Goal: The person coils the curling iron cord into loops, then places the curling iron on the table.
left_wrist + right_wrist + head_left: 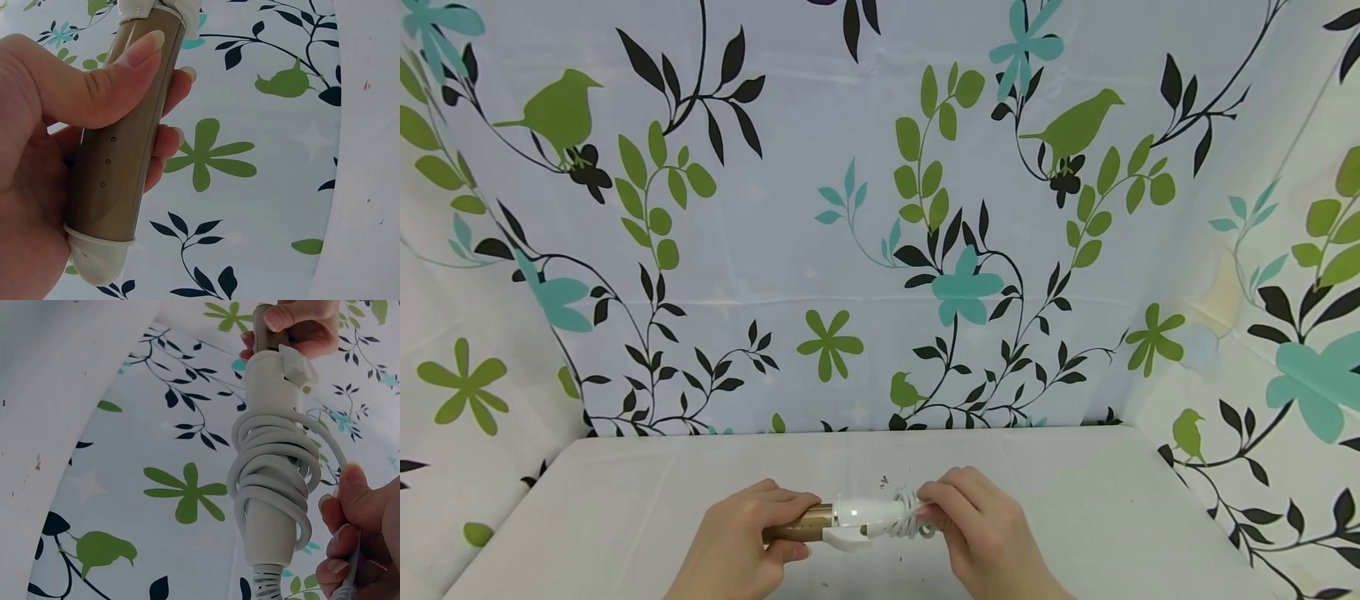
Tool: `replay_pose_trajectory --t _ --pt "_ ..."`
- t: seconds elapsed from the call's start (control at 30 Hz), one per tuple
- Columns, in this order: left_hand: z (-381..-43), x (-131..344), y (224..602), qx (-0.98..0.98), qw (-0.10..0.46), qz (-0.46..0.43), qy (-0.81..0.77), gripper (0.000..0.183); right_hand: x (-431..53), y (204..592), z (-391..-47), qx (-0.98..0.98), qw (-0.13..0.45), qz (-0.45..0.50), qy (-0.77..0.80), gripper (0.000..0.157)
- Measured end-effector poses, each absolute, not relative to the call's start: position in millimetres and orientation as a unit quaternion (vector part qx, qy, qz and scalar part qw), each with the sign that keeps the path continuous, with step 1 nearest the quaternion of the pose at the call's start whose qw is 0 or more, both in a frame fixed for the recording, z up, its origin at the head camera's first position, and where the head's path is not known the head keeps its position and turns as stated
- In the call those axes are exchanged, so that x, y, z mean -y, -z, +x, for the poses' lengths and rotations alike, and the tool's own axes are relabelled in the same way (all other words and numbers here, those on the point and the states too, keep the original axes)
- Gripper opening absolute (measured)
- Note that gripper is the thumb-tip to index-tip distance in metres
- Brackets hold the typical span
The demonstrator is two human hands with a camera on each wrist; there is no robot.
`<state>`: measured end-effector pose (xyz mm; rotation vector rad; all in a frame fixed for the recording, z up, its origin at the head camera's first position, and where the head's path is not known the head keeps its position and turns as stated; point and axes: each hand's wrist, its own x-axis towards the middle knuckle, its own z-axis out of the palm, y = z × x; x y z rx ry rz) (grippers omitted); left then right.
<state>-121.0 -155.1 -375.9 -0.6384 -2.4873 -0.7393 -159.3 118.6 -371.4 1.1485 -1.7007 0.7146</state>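
Note:
A curling iron with a gold-brown barrel and a white handle lies sideways between my hands, just above the table. My left hand grips the barrel, thumb along one side and fingers wrapped round the other. The white cool tip pokes out beside the palm. A white clamp lever juts from the top of the handle. The grey-white cord is wound in several loops round the handle. My right hand pinches a free stretch of that cord beside the handle's end.
Under the hands is a white table with small dark marks on its surface. A cloth backdrop printed with leaves, flowers and birds rises behind it and along both sides.

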Motion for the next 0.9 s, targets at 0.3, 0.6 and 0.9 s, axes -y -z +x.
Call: replay_pose_trajectory --t 0.3,0.6,0.9 --pt "-119 157 372 0.906 0.199 -0.236 0.29 0.051 -123 367 -161 0.699 0.451 0.464 -0.304 0.024" --pt "-117 161 372 0.892 0.206 -0.257 0.309 0.056 -132 368 -163 0.722 0.447 0.424 -0.315 0.029" --pt "-119 159 373 0.89 0.195 -0.277 0.306 0.053 -135 359 -167 0.675 0.454 0.487 -0.318 0.023"
